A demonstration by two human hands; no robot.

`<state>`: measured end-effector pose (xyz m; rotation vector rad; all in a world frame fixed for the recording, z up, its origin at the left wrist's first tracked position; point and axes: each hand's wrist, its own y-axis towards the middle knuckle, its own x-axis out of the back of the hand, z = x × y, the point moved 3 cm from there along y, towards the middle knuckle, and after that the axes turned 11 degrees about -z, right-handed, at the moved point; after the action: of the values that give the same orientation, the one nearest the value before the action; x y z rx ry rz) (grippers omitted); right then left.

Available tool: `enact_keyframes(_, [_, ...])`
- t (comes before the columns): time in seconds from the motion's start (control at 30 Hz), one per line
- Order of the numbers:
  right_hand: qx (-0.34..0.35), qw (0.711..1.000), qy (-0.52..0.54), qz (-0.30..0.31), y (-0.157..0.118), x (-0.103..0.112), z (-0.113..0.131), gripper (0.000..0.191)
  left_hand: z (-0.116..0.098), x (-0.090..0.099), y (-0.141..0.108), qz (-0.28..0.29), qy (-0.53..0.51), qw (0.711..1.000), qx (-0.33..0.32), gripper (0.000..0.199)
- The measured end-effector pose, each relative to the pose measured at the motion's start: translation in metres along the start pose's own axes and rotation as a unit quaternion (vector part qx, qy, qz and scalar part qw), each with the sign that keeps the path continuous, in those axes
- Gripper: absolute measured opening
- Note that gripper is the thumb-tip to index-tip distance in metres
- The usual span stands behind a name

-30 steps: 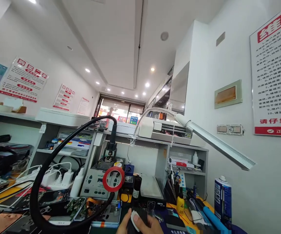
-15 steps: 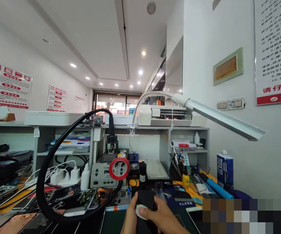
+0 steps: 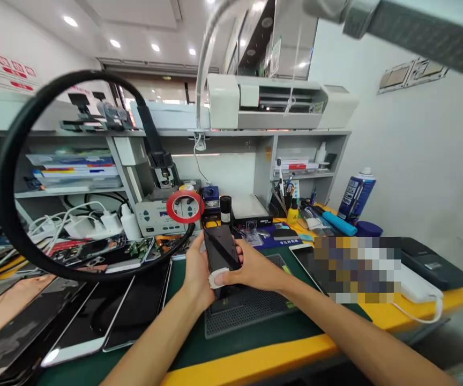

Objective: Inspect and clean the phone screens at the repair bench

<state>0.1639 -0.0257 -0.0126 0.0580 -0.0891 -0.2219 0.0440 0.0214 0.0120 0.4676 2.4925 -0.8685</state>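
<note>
Pad work on a phone, as I view it remotely through the head camera. The phone (image 3: 218, 242), dark face up, is held above the green mat (image 3: 193, 343) at the near middle of the bench (image 3: 251, 358), partly over the far left of a grid pad (image 3: 251, 313). The left hand (image 3: 198, 272) is curled around its left edge; the right hand (image 3: 251, 268) is nearly closed, its thumb pressing a small white pad (image 3: 217, 277) to the near part of the face, other fingers at the right edge. I judge the work to be under way and unfinished: the pad is on the face, neither lifted off nor laid aside, and the phone is not yet set down. How much of the face has been done I cannot tell, since dark reflections cover it. Legends: on the blue mat (image 3: 269, 239), far of the hands, pale Chinese characters run along the near edge, the first two apparently 专注, the rest too small for me to read. The poster (image 3: 8, 69) at far left bears blurred red characters. The blue can (image 3: 357, 195) at right and the black heater (image 3: 251, 222) carry lettering that I cannot resolve. I can make out no brand on the phone.
</note>
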Motion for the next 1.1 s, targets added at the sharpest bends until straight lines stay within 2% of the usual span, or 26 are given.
enact_keyframes(0.13, [0.019, 0.999, -0.016, 0.024, -0.004, -0.001, 0.002, 0.091, -0.006, -0.002, -0.004, 0.001, -0.030, 0.999, -0.022, 0.060])
enact_keyframes(0.27, [0.024, 0.999, -0.027, 0.014, -0.003, -0.001, 0.004, 0.088, -0.007, -0.002, -0.002, 0.005, -0.023, 0.999, -0.023, 0.063])
enact_keyframes(0.43, [-0.001, 0.999, -0.022, -0.039, 0.004, 0.000, 0.001, 0.077, -0.001, -0.002, 0.000, 0.029, -0.023, 0.999, -0.013, 0.054])
enact_keyframes(0.53, [0.011, 0.996, -0.027, -0.083, 0.006, 0.004, 0.003, 0.068, 0.005, -0.003, 0.000, 0.051, -0.006, 0.999, -0.003, 0.050])
enact_keyframes(0.73, [-0.018, 0.983, -0.091, -0.157, 0.006, 0.016, 0.013, 0.063, 0.016, -0.001, 0.002, 0.119, 0.109, 0.985, 0.056, 0.072])
enact_keyframes(0.9, [-0.012, 0.972, -0.068, -0.225, 0.010, 0.025, 0.017, 0.058, 0.021, 0.000, 0.004, 0.164, 0.140, 0.973, 0.077, 0.077])
enact_keyframes(1.1, [-0.035, 0.980, -0.036, -0.195, 0.011, 0.023, 0.013, 0.059, 0.019, -0.007, -0.004, 0.152, 0.125, 0.979, 0.045, 0.071])
